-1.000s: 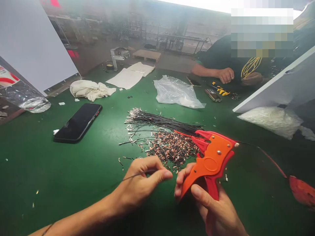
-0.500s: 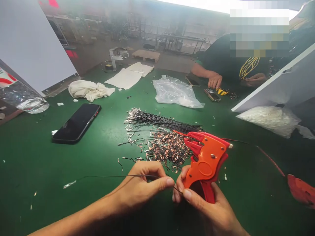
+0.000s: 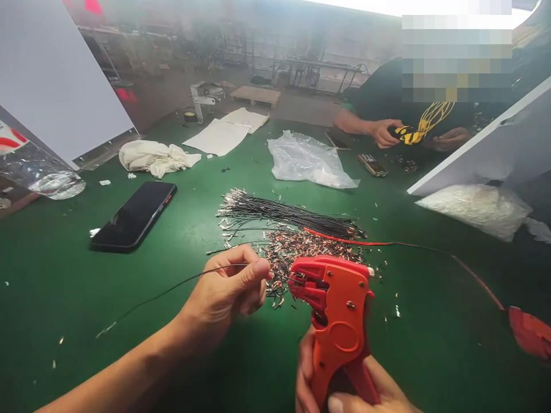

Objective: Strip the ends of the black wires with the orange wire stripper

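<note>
Pinched between the thumb and fingers of my left hand (image 3: 232, 281) is a thin black wire (image 3: 172, 287), trailing down to the left. The wire's other end reaches into the jaws of an orange and red wire stripper (image 3: 340, 315). My right hand (image 3: 340, 384) is wrapped round the stripper's handles, low in the view. Behind the tool lie a bundle of black wires (image 3: 288, 211) with metal ends and a heap of short wire scraps (image 3: 279, 264) with copper-coloured ends. A red strip (image 3: 344, 240) runs between them to the right.
A black phone (image 3: 135, 215), a white cloth (image 3: 157, 159), paper sheets (image 3: 217, 136) and a plastic bag (image 3: 305, 160) lie on the green table (image 3: 206, 373). A bottle (image 3: 43, 166) stands at left. Another person's hand (image 3: 383, 133) holds yellow-and-black parts across the table.
The stripper has moved left and turned more upright, and the wire's end is now in its jaws. My left hand has shifted up and left. The other person has lifted the yellow parts.
</note>
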The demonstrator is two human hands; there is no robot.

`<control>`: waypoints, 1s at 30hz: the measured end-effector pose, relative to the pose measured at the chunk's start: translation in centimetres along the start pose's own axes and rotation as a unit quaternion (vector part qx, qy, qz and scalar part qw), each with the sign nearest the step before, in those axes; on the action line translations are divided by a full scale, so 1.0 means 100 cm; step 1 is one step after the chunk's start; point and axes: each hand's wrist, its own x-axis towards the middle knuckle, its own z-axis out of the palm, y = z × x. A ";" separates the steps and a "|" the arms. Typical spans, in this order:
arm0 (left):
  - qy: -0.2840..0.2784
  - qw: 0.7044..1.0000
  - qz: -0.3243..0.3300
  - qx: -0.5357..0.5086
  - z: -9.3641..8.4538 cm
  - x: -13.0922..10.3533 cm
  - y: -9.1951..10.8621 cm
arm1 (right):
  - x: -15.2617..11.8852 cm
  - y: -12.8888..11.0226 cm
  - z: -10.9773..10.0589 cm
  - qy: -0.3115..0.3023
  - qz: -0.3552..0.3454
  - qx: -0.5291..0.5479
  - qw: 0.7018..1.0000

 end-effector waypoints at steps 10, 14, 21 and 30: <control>-0.011 1.000 0.018 -0.014 0.001 0.001 -0.002 | 0.000 0.001 -0.001 -0.041 -0.017 -0.040 0.998; -0.007 1.000 0.001 -0.013 0.002 0.001 -0.004 | -0.001 0.005 -0.003 -0.038 -0.007 -0.035 0.999; 0.009 1.000 -0.007 0.019 0.000 0.001 -0.005 | -0.003 0.000 0.000 0.007 0.005 -0.053 0.999; 0.004 1.000 -0.023 0.020 0.001 0.000 -0.009 | -0.002 -0.005 0.001 0.065 0.032 -0.098 0.993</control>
